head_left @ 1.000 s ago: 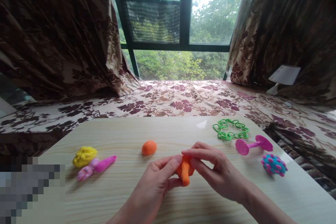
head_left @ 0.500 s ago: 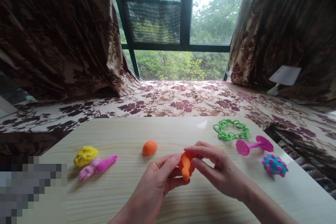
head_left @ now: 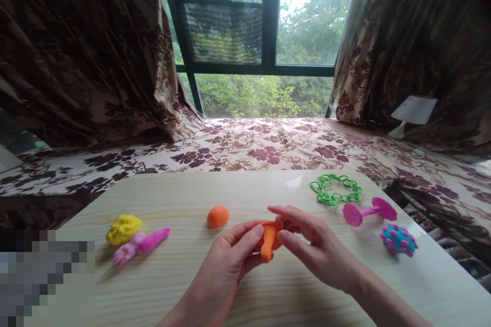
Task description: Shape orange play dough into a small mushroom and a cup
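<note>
My left hand [head_left: 233, 253] is closed on an orange modelling clay piece [head_left: 269, 241], its thumb pressed on the near side. The piece has a broad upper part and a narrow stub pointing down toward me. My right hand [head_left: 312, 245] pinches the piece's right edge between thumb and bent fingers, with the index finger lifted off. Beyond my left hand, a smooth orange clay ball [head_left: 218, 216] rests on the table.
At the left of the pale wooden table [head_left: 169, 286] lie a yellow clay lump [head_left: 124, 229] and a pink clay shape [head_left: 141, 245]. On the right are a green clay chain [head_left: 329, 197], a pink dumbbell shape [head_left: 369, 212] and a blue ball with pink dots [head_left: 399, 240].
The orange piece has turned a little between my hands, its stub shifting slightly left. My right index finger has lifted from it. The whole view has shifted slightly.
</note>
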`<state>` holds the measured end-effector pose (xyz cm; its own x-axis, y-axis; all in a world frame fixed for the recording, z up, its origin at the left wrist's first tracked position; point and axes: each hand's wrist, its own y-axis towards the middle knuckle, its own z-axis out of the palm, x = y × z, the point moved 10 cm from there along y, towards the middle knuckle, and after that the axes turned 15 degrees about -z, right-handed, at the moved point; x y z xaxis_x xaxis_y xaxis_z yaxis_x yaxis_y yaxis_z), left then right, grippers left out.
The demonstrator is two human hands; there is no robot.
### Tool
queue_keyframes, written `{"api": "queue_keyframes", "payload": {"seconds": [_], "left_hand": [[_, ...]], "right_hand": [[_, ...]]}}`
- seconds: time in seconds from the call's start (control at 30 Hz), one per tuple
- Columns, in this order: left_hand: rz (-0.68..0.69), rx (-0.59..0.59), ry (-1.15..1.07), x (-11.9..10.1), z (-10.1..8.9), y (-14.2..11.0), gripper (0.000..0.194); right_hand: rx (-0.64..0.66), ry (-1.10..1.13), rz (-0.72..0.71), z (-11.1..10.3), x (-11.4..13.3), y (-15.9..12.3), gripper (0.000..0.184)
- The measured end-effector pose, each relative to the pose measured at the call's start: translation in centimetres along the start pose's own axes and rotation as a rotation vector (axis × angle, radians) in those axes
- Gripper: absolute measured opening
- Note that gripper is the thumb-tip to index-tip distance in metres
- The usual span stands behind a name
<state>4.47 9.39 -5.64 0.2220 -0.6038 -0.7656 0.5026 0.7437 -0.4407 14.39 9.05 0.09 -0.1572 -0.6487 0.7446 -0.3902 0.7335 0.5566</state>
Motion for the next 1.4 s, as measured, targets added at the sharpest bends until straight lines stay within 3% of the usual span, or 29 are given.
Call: {"api": "queue_keyframes", "payload": {"seconds": [0.2, 0.53, 0.67, 0.77, 1.17, 1.4], "left_hand": [[-0.040, 0.046, 0.059, -0.3, 0.8, -0.4, 0.028], [-0.040, 0.040, -0.054, 0.7, 0.2, 0.4, 0.024], [0.029, 0.017, -0.002, -0.3, 0.2, 0.0, 0.023], [0.006, -0.011, -0.033, -0.3, -0.1, -0.2, 0.025], [-0.061, 0.101, -0.047, 0.5, 1.2, -0.3, 0.025], [-0.021, 0.054, -0.034, 0.2, 0.6, -0.1, 0.024]], "right_hand": [[0.005, 0.036, -0.004, 0.2, -0.1, 0.1, 0.026], [0.028, -0.018, -0.015, 0.5, 0.4, 0.2, 0.025], [0.023, 0.000, 0.025, 0.3, 0.0, 0.0, 0.030], [0.000, 0.034, 0.034, -0.1, -0.2, 0.0, 0.034], [0.013, 0.019, -0.007, 0.2, 0.4, 0.3, 0.024], [0.022, 0.005, 0.004, 0.2, 0.4, 0.3, 0.026]]}}
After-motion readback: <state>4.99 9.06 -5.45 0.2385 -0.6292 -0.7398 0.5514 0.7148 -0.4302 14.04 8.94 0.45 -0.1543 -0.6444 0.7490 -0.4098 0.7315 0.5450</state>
